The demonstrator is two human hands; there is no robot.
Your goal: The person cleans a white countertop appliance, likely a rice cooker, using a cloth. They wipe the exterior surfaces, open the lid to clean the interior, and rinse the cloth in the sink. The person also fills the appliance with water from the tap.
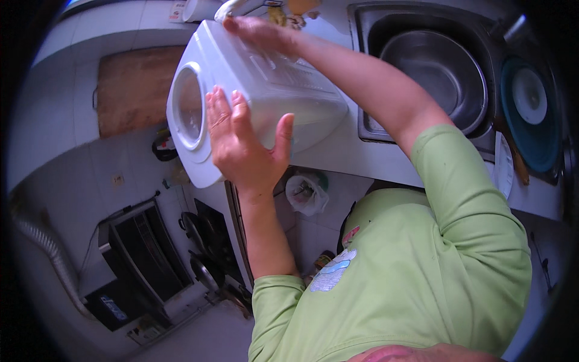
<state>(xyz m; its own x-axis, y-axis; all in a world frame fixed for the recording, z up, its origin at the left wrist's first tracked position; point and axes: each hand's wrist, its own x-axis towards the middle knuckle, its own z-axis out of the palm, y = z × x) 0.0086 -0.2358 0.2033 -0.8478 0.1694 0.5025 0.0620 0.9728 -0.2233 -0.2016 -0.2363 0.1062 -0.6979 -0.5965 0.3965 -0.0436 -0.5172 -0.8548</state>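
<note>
A large translucent white plastic container (280,95) lies tilted over the counter, its round, rimmed opening (189,106) facing left. My left hand (244,140) presses on its near side beside the opening, fingers spread and thumb apart. Across the far upper side reaches my right hand (267,38), its fingers at the container's far edge; the palm side is hidden. Between them, both hands hold the container. Close to the right fingertips is a whitish object (230,9), only partly visible. What is inside the container is unclear.
Right of the container, a metal basin (434,77) sits in the steel sink (368,131). Farther right are a teal basin (520,140) and white bowl (530,96). A wooden board (135,90) stands at left. A lined bin (307,194) is below the counter; pans (206,271) are lower left.
</note>
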